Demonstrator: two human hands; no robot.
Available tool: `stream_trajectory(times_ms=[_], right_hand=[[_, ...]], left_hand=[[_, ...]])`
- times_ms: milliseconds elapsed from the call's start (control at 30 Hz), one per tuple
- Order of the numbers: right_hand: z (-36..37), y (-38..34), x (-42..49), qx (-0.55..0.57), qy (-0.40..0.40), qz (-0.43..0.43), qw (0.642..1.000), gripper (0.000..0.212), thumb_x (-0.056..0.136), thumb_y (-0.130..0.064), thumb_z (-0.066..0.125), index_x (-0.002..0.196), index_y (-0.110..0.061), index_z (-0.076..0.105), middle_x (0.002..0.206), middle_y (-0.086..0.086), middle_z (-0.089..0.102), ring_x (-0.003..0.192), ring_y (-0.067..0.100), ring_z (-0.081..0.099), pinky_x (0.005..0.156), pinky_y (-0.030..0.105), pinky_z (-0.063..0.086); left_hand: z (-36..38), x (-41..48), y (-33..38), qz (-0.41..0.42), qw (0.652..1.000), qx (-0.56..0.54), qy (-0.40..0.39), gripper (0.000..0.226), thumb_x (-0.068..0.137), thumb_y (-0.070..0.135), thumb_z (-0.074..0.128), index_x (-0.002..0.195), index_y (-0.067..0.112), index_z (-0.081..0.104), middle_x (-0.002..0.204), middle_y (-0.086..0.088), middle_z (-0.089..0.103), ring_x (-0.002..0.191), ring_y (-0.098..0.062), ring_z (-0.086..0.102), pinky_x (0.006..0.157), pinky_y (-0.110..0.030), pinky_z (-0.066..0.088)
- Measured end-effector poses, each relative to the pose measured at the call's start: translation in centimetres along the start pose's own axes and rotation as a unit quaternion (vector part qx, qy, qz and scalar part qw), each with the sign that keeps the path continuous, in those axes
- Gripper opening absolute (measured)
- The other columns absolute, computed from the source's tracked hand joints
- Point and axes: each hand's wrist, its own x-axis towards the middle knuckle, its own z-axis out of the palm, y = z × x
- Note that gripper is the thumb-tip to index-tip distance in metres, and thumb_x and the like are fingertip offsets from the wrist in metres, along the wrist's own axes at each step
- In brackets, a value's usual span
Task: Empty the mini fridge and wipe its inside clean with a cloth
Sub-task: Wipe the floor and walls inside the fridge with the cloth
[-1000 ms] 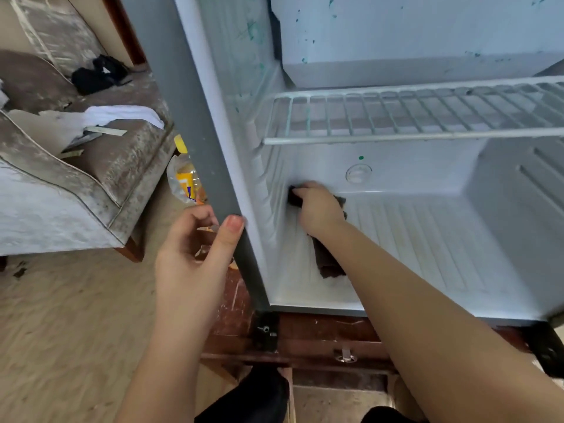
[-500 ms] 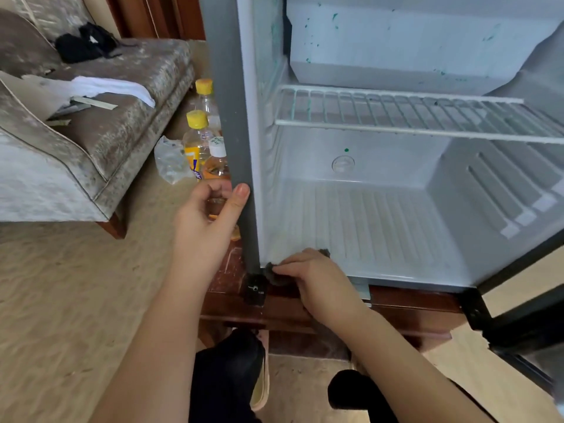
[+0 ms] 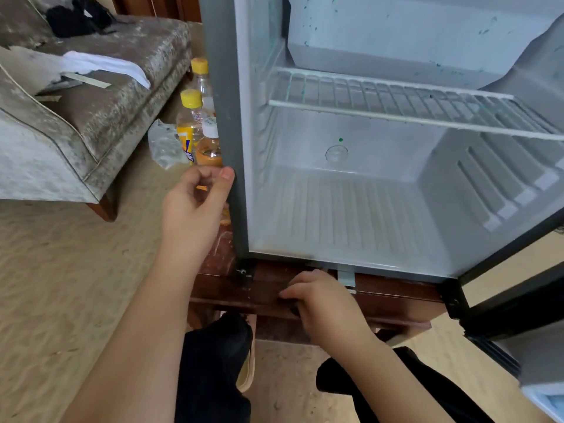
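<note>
The mini fridge (image 3: 351,215) stands open on a low wooden stand (image 3: 396,293). Its white inside holds nothing but a wire shelf (image 3: 381,99); small green specks dot the upper walls. My right hand (image 3: 323,300) is outside the fridge, just below its front lip and over the stand, fingers curled round a dark cloth (image 3: 293,311) that is almost wholly hidden under them. My left hand (image 3: 195,209) is at the fridge's grey left side, thumb tip touching the panel, fingers loosely curled and holding nothing.
Three bottles (image 3: 190,123) and a crumpled plastic bag (image 3: 164,145) stand on the carpet left of the fridge. A sofa (image 3: 91,102) with clothes is further left. The open door (image 3: 518,300) hangs at the right. My knees (image 3: 213,361) are below the stand.
My right hand drew the cloth from the back left of the fridge floor to its front corner, then out and down in front of the stand. The left hand stayed at the side.
</note>
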Motion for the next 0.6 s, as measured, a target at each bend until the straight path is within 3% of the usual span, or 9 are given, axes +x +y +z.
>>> stream_trajectory(times_ms=[100, 233, 300, 367, 467, 500, 533, 600], right_hand=[[-0.7, 0.1, -0.6, 0.04, 0.061, -0.043, 0.996, 0.026, 0.082, -0.006, 0.055, 0.096, -0.018, 0.074, 0.099, -0.005, 0.066, 0.093, 0.011, 0.056, 0.077, 0.019, 0.049], [-0.1, 2.2, 0.0, -0.013, -0.046, -0.002, 0.999, 0.035, 0.084, 0.001, 0.053, 0.103, -0.021, 0.073, 0.108, -0.005, 0.065, 0.103, 0.017, 0.055, 0.08, 0.027, 0.048], [-1.2, 2.9, 0.8, 0.066, 0.084, 0.029, 0.994, 0.032, 0.08, 0.003, 0.053, 0.095, -0.016, 0.073, 0.101, -0.005, 0.066, 0.097, 0.014, 0.058, 0.082, 0.022, 0.048], [-3.3, 3.3, 2.1, 0.121, 0.245, 0.053, 0.961, 0.03, 0.078, 0.01, 0.055, 0.092, -0.011, 0.072, 0.097, -0.004, 0.064, 0.095, 0.007, 0.058, 0.085, 0.011, 0.043], [-5.7, 4.7, 4.6, 0.118, 0.421, 0.091, 0.895, 0.028, 0.078, 0.016, 0.055, 0.091, -0.005, 0.067, 0.097, 0.0, 0.061, 0.095, 0.004, 0.056, 0.086, 0.012, 0.042], [-5.7, 5.4, 5.3, 0.108, 0.436, 0.097, 0.888, 0.025, 0.08, 0.014, 0.055, 0.094, -0.003, 0.065, 0.1, 0.002, 0.061, 0.098, 0.007, 0.055, 0.088, 0.016, 0.043], [-5.3, 6.2, 5.7, 0.098, 0.399, 0.11, 0.905, 0.023, 0.083, 0.008, 0.057, 0.101, -0.003, 0.064, 0.108, 0.005, 0.059, 0.105, 0.013, 0.053, 0.094, 0.023, 0.043], [-3.6, 7.8, 5.8, 0.016, 0.171, 0.192, 0.966, 0.039, 0.092, -0.023, 0.059, 0.128, -0.01, 0.054, 0.141, 0.01, 0.043, 0.132, 0.024, 0.036, 0.11, 0.041, 0.032]], left_hand=[[0.1, 0.1, 0.2, 0.012, 1.0, 0.002, 0.004, 0.008, 0.092, 0.031, 0.059, 0.086, 0.028, 0.062, 0.078, 0.006, 0.061, 0.058, 0.005, 0.057, 0.059, -0.007, 0.044], [-0.1, 0.2, -0.3, 0.046, 0.999, 0.007, 0.015, 0.005, 0.091, 0.031, 0.062, 0.086, 0.03, 0.062, 0.076, 0.012, 0.062, 0.063, -0.002, 0.057, 0.065, -0.015, 0.046], [-0.1, 0.4, -0.2, 0.067, 0.997, 0.007, 0.037, 0.01, 0.09, 0.028, 0.065, 0.084, 0.034, 0.061, 0.073, 0.021, 0.062, 0.063, 0.0, 0.052, 0.063, -0.013, 0.042], [0.0, 0.4, -0.4, 0.083, 0.996, 0.015, 0.04, 0.013, 0.09, 0.028, 0.064, 0.082, 0.037, 0.061, 0.073, 0.021, 0.062, 0.063, -0.002, 0.052, 0.059, -0.013, 0.042], [0.4, 0.1, -0.1, 0.086, 0.995, 0.031, 0.05, 0.018, 0.091, 0.029, 0.063, 0.079, 0.042, 0.061, 0.075, 0.018, 0.062, 0.069, -0.015, 0.054, 0.067, -0.032, 0.048], [0.4, 0.0, 0.0, 0.084, 0.995, 0.031, 0.053, 0.02, 0.091, 0.029, 0.063, 0.078, 0.044, 0.061, 0.075, 0.02, 0.063, 0.07, -0.017, 0.053, 0.07, -0.036, 0.048], [0.4, -0.1, -0.1, 0.083, 0.995, 0.033, 0.053, 0.022, 0.091, 0.03, 0.063, 0.077, 0.047, 0.061, 0.076, 0.022, 0.063, 0.07, -0.02, 0.054, 0.072, -0.04, 0.048], [0.4, -0.1, 0.0, 0.084, 0.995, 0.034, 0.047, 0.021, 0.091, 0.031, 0.063, 0.078, 0.048, 0.061, 0.079, 0.017, 0.064, 0.074, -0.031, 0.057, 0.076, -0.046, 0.049]])
